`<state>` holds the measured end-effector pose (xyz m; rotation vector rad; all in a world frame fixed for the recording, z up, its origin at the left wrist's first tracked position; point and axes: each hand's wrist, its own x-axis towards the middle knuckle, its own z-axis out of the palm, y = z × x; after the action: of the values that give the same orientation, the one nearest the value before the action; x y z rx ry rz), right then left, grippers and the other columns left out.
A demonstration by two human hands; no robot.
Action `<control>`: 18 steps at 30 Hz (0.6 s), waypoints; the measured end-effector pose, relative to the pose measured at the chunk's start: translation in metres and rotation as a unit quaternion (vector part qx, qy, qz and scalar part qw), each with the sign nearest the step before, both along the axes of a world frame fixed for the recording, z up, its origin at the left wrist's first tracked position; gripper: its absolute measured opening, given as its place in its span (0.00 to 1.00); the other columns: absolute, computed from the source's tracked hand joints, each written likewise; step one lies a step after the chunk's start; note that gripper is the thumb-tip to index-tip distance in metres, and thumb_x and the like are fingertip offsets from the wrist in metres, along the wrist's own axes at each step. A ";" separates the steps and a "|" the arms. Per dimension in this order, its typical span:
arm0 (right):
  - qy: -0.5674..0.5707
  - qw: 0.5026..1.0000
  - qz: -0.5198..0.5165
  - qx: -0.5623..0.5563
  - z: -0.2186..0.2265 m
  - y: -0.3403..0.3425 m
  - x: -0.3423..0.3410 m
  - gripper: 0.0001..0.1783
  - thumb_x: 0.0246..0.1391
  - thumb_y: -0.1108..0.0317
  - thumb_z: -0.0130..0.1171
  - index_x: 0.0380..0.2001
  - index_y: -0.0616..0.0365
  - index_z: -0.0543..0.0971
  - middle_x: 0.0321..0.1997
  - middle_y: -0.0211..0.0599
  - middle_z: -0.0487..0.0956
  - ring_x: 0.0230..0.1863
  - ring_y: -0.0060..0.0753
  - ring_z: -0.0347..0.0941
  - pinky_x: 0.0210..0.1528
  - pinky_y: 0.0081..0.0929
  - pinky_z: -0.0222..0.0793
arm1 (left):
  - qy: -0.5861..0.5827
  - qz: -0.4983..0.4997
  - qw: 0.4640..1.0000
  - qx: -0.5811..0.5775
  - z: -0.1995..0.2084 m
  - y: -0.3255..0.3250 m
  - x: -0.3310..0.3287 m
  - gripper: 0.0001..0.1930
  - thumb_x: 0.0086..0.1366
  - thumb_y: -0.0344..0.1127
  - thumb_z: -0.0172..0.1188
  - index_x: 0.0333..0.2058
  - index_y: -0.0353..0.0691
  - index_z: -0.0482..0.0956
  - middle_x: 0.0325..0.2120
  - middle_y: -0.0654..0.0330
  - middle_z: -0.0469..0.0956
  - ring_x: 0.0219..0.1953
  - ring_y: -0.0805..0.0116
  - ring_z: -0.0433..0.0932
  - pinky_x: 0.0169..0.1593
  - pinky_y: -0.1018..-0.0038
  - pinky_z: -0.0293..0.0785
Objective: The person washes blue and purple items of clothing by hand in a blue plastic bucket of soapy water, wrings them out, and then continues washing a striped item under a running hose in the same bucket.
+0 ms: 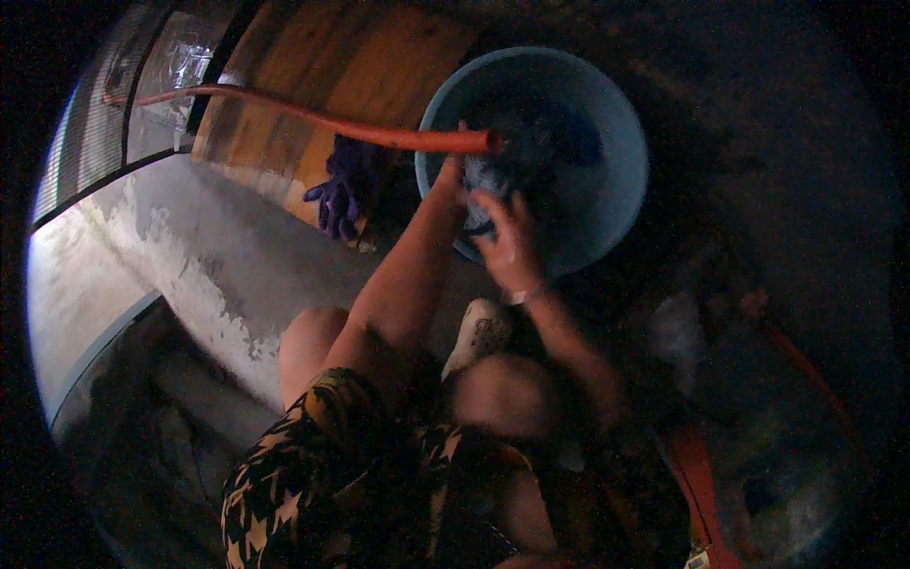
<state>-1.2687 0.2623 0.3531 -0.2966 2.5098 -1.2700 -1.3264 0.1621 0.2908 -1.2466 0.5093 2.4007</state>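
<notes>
Crumpled blue-grey cloth [485, 180], frame centre: bunched at the left side of the round pale-blue plastic basin [627, 180]. Might have slipped deeper from a loose hold, or been knocked by the long orange flexible hose [417, 139] from upper left. Lay just right of the left hand [456, 169], partly hose-hidden, with grip impossible to tell; lay against the right hand [509, 237], with parted fingers too blurred to confirm gripping.

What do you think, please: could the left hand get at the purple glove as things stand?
Probably yes: the purple glove lies left of the left forearm with nothing visible between, though the left hand seems occupied with bluish cloth.
</notes>
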 end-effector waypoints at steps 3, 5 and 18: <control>0.066 0.997 0.019 -0.041 -0.012 -0.001 -0.010 0.19 0.39 0.67 0.58 0.38 0.55 0.70 0.38 0.49 0.70 0.42 0.47 0.65 0.45 0.36 0.62 | 0.073 -0.033 0.997 -0.025 -0.007 0.007 0.004 0.16 0.56 0.45 0.50 0.39 0.42 0.70 0.34 0.57 0.73 0.35 0.62 0.71 0.41 0.73 0.67; -0.038 0.976 -0.132 -0.170 -0.041 0.034 -0.074 0.15 0.43 0.62 0.55 0.34 0.58 0.71 0.32 0.46 0.73 0.37 0.44 0.67 0.41 0.34 0.63 | 0.080 -0.099 0.988 -0.085 -0.004 0.049 -0.004 0.15 0.56 0.44 0.50 0.39 0.42 0.69 0.33 0.57 0.73 0.35 0.62 0.71 0.41 0.72 0.67; -0.141 0.956 -0.248 0.069 -0.052 0.015 -0.112 0.17 0.43 0.57 0.50 0.26 0.62 0.75 0.30 0.46 0.75 0.34 0.42 0.71 0.35 0.32 0.65 | 0.083 -0.106 0.977 -0.167 -0.001 0.047 -0.004 0.12 0.55 0.38 0.50 0.37 0.40 0.68 0.30 0.58 0.71 0.36 0.64 0.69 0.42 0.70 0.64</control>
<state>-1.3811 0.2772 0.3013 0.5444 2.4778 -1.1847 -1.3304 0.2086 0.2894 -1.0573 1.0787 2.3081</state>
